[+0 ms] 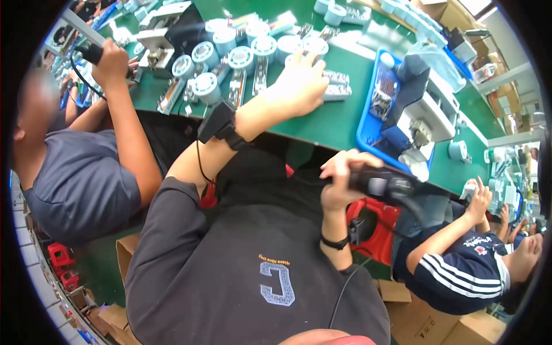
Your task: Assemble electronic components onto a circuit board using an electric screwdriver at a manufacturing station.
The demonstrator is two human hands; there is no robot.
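Observation:
My left hand (299, 83) reaches forward over the green bench, its fingers stretched out and apart. The fingertips lie at the near side of a white-and-pale-blue round housing (315, 46); whether they touch it I cannot tell. Several more such round housings (241, 58) stand to the left of that hand, among narrow metal-and-white strip parts (260, 75). Under my left wrist sits another round housing (206, 87). In front of my body, over the bench's near edge, my right hand (339, 181) is closed round a black corded hand tool (382, 183), blurred by motion.
A blue tray (363, 123) with metal parts and a black-and-white fixture (428, 106) lies right of centre. Another fixture (167, 37) stands at the back left. Co-workers sit close on both sides; the left person's hand (111, 66) grips a black tool. A red stool (376, 230) is at my right.

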